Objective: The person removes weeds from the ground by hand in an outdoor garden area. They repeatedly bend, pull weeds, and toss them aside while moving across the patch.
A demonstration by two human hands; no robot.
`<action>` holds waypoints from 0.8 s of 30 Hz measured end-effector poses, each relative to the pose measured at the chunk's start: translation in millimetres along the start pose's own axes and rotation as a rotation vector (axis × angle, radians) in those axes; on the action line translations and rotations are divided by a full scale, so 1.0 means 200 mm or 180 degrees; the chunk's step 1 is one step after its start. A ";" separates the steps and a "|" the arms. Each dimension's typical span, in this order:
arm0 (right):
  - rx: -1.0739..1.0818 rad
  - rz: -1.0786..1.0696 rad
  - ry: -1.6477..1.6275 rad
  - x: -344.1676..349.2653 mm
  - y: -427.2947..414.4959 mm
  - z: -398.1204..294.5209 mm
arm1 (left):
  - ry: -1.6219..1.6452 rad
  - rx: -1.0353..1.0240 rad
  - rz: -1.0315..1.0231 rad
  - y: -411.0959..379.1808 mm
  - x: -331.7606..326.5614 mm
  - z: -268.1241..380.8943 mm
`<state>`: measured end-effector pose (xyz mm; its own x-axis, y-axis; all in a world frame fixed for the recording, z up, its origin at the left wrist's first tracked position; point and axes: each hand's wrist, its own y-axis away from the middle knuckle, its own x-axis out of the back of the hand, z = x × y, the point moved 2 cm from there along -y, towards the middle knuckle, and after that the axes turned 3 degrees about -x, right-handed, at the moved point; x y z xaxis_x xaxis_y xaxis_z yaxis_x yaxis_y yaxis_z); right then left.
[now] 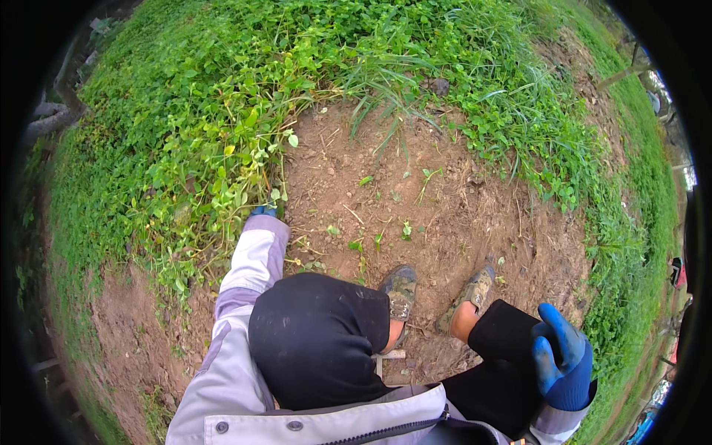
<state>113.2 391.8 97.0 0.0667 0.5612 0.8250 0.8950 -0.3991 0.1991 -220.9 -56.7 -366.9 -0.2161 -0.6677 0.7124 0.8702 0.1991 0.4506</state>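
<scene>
My left hand (265,211), in a blue glove, reaches into the edge of a leafy green plant mat (222,167). Leaves and the grey sleeve (256,253) cover most of it, so its grip is hidden. Beside that hand, pale stems and yellowing leaves hang over bare brown soil (334,183). My right hand (564,356), also in a blue work glove with dark smudges, is raised beside my right knee. Its thumb and fingers are apart and nothing is between them.
Loose sprigs (427,183) and dry stalks lie on the soil before my camouflage shoes (401,289). A grass clump (389,83) leans over the far soil edge. Tree trunks (623,75) stand at the right; a branch (53,119) shows at the left. A pale bar (389,354) is beneath me.
</scene>
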 end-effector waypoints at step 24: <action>0.0319 -0.0162 0.0194 0.00 0.03 -0.03 | 0.0376 -0.0092 0.0267 -0.33 0.10 0.27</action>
<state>116.6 385.7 101.5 -0.0041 0.5324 0.8465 0.9364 -0.2950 0.1902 -306.0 -44.2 -353.1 -0.0901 -0.7298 0.6777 0.8957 0.2381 0.3754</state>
